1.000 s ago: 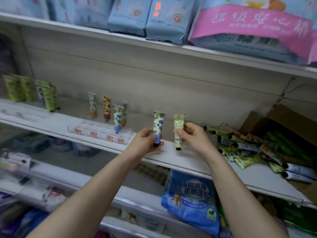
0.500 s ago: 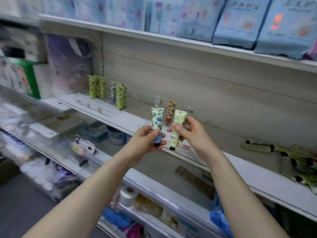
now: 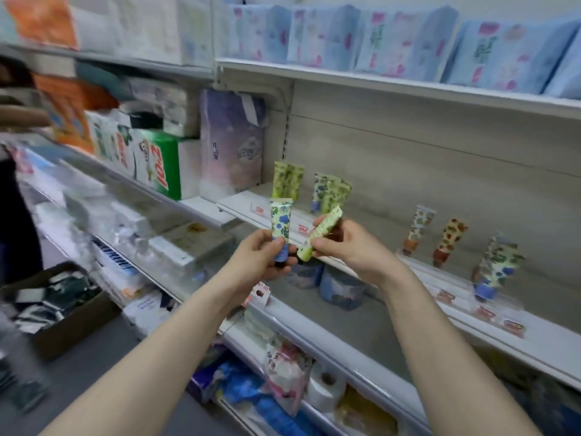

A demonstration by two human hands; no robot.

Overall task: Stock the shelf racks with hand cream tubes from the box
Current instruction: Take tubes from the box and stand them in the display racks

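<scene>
— Both hands hold tubes, yes? What differs from half a second ago?

— The left hand (image 3: 262, 259) still pinches the blue tube (image 3: 280, 229) near its cap, upright as before. The right hand (image 3: 352, 248) still grips the green tube (image 3: 320, 232), but that one now leans, crimped end up and to the right, cap down by the blue tube's cap. The view has also swung left: the green box (image 3: 158, 169) beside the shelf is much nearer, and a carton (image 3: 59, 313) of dark packs shows on the floor.

— How do the tubes look?

— The blue one is pale with blue flowers, green leaves and a blue cap. The green one is pale yellow-green with small print, too blurred to read. Both are in front of the shelf (image 3: 393, 269), off the racks.

— And on the racks?

— Green tubes (image 3: 287, 180) stand at the far left, blue-flowered ones (image 3: 330, 195) next; to the right stand two orange-capped tubes (image 3: 434, 239) and a blue-flowered cluster (image 3: 496, 267).

— The arms?

— Bare forearms reach up from the lower edge, converging. Each hand's fingers are curled closed around its tube, thumbs in front, the hands almost touching.
</scene>
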